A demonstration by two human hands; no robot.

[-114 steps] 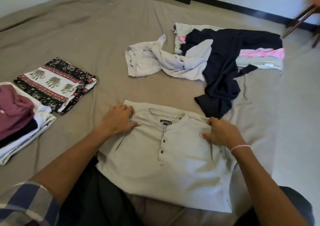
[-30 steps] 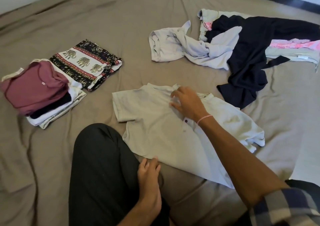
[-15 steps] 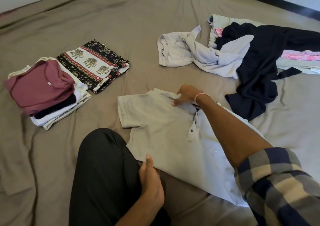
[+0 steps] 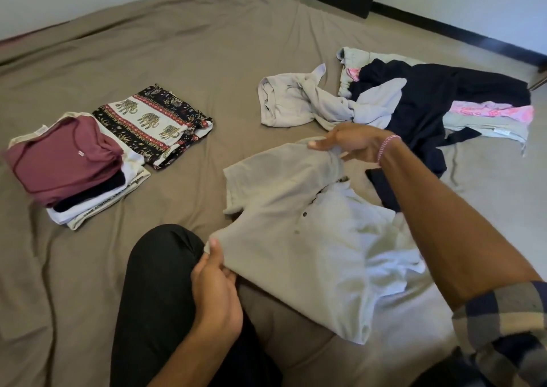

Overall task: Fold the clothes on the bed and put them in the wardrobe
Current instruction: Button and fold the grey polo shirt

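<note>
Where the left fingers (image 4: pixel 213 246) sit: thumb on top and the others beneath, pinching the near side edge of the beige shirt (image 4: pixel 281 209) just beside the raised knee (image 4: pixel 159 283) in black trousers.
Left hand (image 4: pixel 216 292): curled round that edge, low and close to the body.
Right fingers (image 4: pixel 318 144): closed on the collar and shoulder area, thumb stretched out along the top; how many fingers lie under the cloth I cannot tell.
Right hand (image 4: pixel 352 145): lifted off the bed, a pink-and-white bracelet (image 4: pixel 387 146) at the wrist and a plaid sleeve (image 4: pixel 503 327) further up the arm.
Shirt's place: in front of the person, front up with the buttons showing, strung between the two hands; its far sleeve lies flat, and the right side is bunched under the right forearm.
How it should handle: light, soft and limp by the look of it, so it will sag wherever it is not held, and it is unlikely to slip or come to harm.
Where to hold: seams and edges look best, at the shoulder by the collar and the matching spot on the hem, so that one side swings over in a straight line.
Bed (image 4: pixel 177 46): brown sheet, creased.
Folded so far: a maroon top (image 4: pixel 62 161) on a small stack to the left, with an elephant-print piece (image 4: pixel 151 123) just beside it.
Waiting: a pale grey garment (image 4: pixel 290 105), a dark navy one (image 4: pixel 429 99) and something pink (image 4: pixel 491 111) in a heap beyond the right hand.
Wardrobe: not identifiable from here.
</note>
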